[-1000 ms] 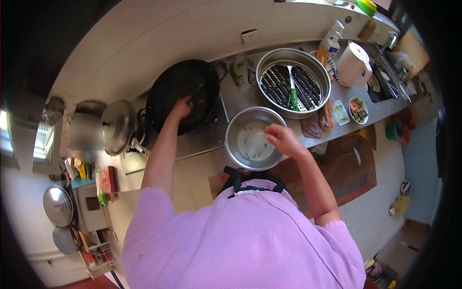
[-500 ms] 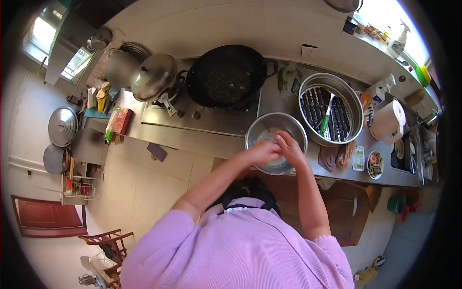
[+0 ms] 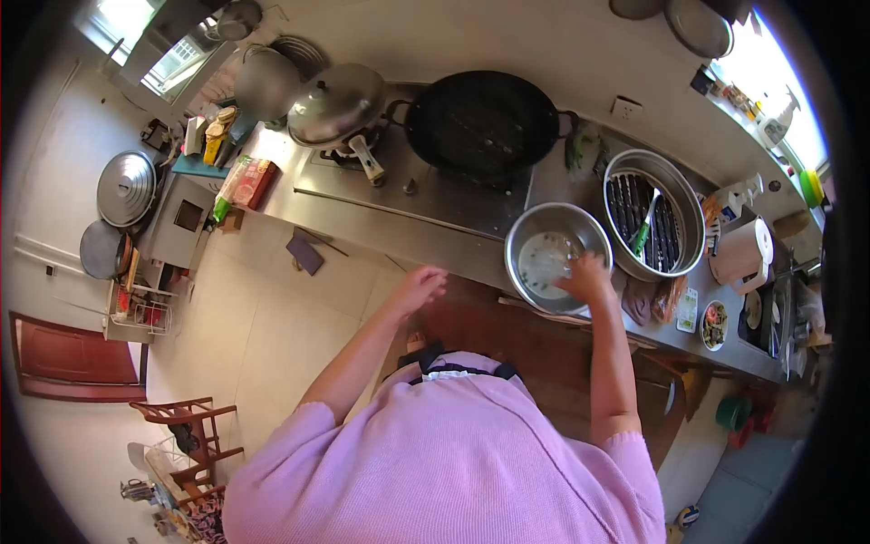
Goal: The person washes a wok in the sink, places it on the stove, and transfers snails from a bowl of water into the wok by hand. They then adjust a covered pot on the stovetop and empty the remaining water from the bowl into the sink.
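Inside the steel bowl [image 3: 524,238], which holds cloudy liquid with small dark pieces, my right hand [image 3: 589,279] reaches down with its fingers spread. My left hand [image 3: 421,290] hangs in front of the counter, left of the bowl, fingers loosely curled and nothing visible in them. Behind them a large black wok [image 3: 480,122] sits on the stove. To the right of the bowl stands a round steamer pan [image 3: 696,231] with long dark pieces and a green-handled utensil [image 3: 645,227] lying on them.
A lidded pan [image 3: 337,104] is at the wok's left. Right of the steamer are a white kettle [image 3: 743,254], a small bowl of food [image 3: 714,326] and the sink. A red box [image 3: 254,184] lies at the counter's left end. A wooden chair [image 3: 195,435] stands lower left.
My left hand was over the wok, then met my right hand above the bowl, and is now apart from it to the left. My right hand has lowered into the bowl. The view has shifted.
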Available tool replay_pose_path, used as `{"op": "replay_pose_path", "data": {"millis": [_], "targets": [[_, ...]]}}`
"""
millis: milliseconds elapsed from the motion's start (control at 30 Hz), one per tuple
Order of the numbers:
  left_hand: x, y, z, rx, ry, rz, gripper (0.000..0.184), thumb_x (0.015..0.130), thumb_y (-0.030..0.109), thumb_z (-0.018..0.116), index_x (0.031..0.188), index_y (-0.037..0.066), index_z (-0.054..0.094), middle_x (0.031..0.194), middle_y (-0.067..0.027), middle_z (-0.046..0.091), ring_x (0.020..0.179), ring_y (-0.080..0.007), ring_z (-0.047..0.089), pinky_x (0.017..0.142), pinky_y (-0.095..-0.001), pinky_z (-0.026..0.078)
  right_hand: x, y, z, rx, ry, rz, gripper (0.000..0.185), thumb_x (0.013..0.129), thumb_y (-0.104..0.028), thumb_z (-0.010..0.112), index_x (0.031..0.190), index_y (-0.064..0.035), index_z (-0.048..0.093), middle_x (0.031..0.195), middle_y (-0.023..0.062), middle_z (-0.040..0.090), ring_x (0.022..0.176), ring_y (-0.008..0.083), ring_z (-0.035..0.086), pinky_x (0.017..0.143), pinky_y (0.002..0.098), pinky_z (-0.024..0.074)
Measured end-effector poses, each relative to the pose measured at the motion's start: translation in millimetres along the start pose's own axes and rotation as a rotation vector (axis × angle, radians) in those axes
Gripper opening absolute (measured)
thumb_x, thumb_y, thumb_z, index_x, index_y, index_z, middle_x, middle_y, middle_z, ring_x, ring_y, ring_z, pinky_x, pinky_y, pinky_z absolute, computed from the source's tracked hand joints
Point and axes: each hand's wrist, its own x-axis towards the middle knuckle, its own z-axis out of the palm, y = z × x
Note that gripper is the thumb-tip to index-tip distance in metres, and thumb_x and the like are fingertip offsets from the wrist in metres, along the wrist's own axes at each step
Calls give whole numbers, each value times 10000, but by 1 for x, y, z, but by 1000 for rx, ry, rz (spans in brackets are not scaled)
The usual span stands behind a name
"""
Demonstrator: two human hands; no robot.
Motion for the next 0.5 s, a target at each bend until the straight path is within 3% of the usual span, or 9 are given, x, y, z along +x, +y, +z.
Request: {"op": "replay_pose_path", "data": {"millis": [33, 67, 133, 167, 200, 267, 367, 433, 500], "targets": [[-9, -13, -23, -2, 29, -22, 236, 911, 252, 492, 1088, 108, 552, 1018, -31, 590, 868, -127, 597, 705, -249, 468, 5, -4, 15, -771, 267, -117, 280, 837, -234, 574, 1089, -111, 567, 1054, 156, 570, 884, 341, 591, 723, 468, 490], [-17, -25, -45, -35, 70, -29, 239, 909, 260, 495, 1083, 107, 553, 1015, -32, 592, 855, -130, 598, 702, -252, 467, 25, -24, 21, -299, 371, -93, 216, 774, -248, 634, 929, -98, 625, 932, 157, 583, 787, 340, 594, 698, 437, 477], [-36, -54, -89, -137, 186, -55, 251, 899, 269, 508, 1081, 104, 556, 976, -33, 601, 825, -127, 597, 677, -256, 462, 60, -82, 51, -150, 267, -77, 260, 788, -313, 624, 776, -54, 629, 808, 157, 605, 738, 329, 601, 667, 399, 465], [-44, -67, -110, -202, 258, -68, 259, 891, 271, 517, 1083, 102, 558, 941, -32, 608, 807, -121, 594, 656, -257, 458, 72, -129, 69, -133, 66, 42, 348, 804, -376, 595, 712, -42, 623, 695, 145, 607, 698, 310, 612, 642, 396, 462], [-56, -76, -128, -223, 320, -86, 253, 890, 269, 517, 1073, 99, 559, 931, -34, 611, 797, -125, 597, 655, -258, 458, 98, -125, 111, -88, -9, -49, 369, 826, -402, 556, 747, -49, 631, 698, 144, 622, 675, 299, 622, 635, 387, 469], [-74, -100, -165, -292, 411, -103, 246, 888, 269, 519, 1059, 97, 561, 923, -37, 615, 784, -130, 601, 654, -260, 458, 137, -147, 181, 125, -204, 30, 336, 825, -378, 556, 797, -54, 638, 713, 132, 634, 687, 293, 629, 651, 383, 478], [-107, -144, -213, -426, 541, -117, 243, 883, 274, 526, 1043, 95, 566, 923, -38, 616, 775, -137, 605, 650, -264, 460, 216, -101, 288, 37, -84, -7, 294, 827, -338, 567, 813, -53, 638, 668, 98, 631, 552, 169, 608, 566, 343, 487], [-136, -159, -241, -477, 632, -124, 241, 880, 275, 530, 1032, 92, 570, 919, -40, 614, 773, -144, 607, 644, -267, 462, 257, -79, 325, -307, 148, -96, 272, 817, -319, 566, 817, -60, 648, 707, 120, 650, 550, 212, 628, 562, 355, 495], [-160, -179, -265, -496, 705, -181, 234, 877, 265, 531, 1024, 88, 573, 912, -43, 611, 773, -148, 607, 636, -268, 463, 303, -52, 353, -333, 95, 71, 321, 793, -352, 577, 821, -40, 648, 769, 141, 659, 683, 274, 651, 630, 372, 503]]}}
